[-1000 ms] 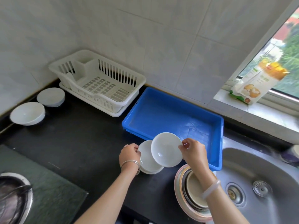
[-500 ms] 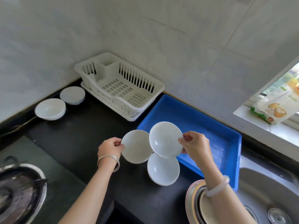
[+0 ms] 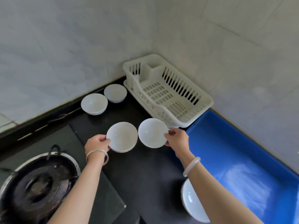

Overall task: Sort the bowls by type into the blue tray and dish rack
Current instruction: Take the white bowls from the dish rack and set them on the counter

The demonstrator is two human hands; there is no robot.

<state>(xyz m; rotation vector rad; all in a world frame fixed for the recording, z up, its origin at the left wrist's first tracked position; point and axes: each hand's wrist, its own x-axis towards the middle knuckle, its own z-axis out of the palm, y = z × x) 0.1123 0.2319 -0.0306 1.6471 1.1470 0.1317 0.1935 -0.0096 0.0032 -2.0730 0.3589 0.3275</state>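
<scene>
My left hand [image 3: 97,143] pinches the rim of a shallow white bowl [image 3: 122,136] held above the black counter. My right hand [image 3: 177,139] pinches the rim of a second white bowl [image 3: 152,133] beside it, just in front of the white dish rack [image 3: 203,105]. The rack holds nothing. The blue tray [image 3: 226,143] lies to the right, with nothing in it. Two deeper white bowls, one upright [image 3: 94,103] and one further back [image 3: 115,93], stand on the counter by the corner. Another white bowl [image 3: 192,202] sits under my right forearm.
A dark wok [image 3: 38,185] sits on the stove at the lower left. Tiled walls meet in a corner behind the rack. Black counter [image 3: 145,172] stretches between the stove and the tray.
The view has swung left. Both hands carried their bowls leftward, from over the blue tray's near corner to in front of the dish rack. The third bowl stayed behind on the counter.
</scene>
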